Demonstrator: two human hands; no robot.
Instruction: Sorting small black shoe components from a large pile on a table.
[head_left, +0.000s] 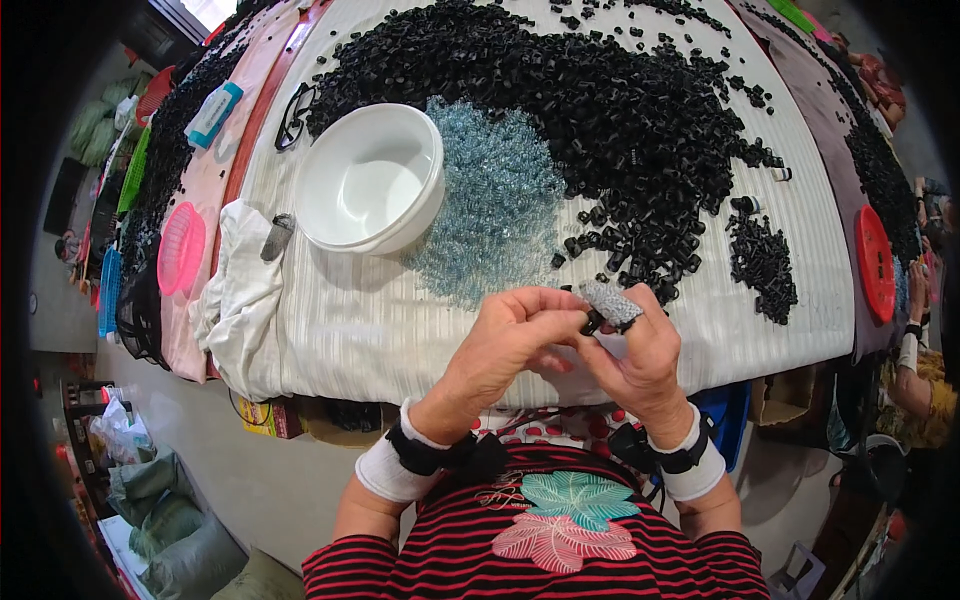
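My left hand (500, 340) and my right hand (640, 360) meet above the near edge of the cloth-covered table. Between their fingertips is a small black plastic part (593, 321), pinched from both sides and partly hidden by the fingers. A grey speckled finger cover (608, 301) wraps a finger of the right hand. Just beyond the hands lies a heap of clear bluish small pieces (490, 190). A large pile of black plastic parts (640, 130) spreads behind and to the right of it. Smaller black pieces (763, 268) form a separate little heap at right.
A white bowl (335, 215) stands left of the bluish heap. Black-framed glasses (294, 117) and a crumpled white cloth (240, 290) lie farther left, near a pink basket (181, 248). A red basket (875, 264) is at the right edge, where another person's arm (908, 375) shows.
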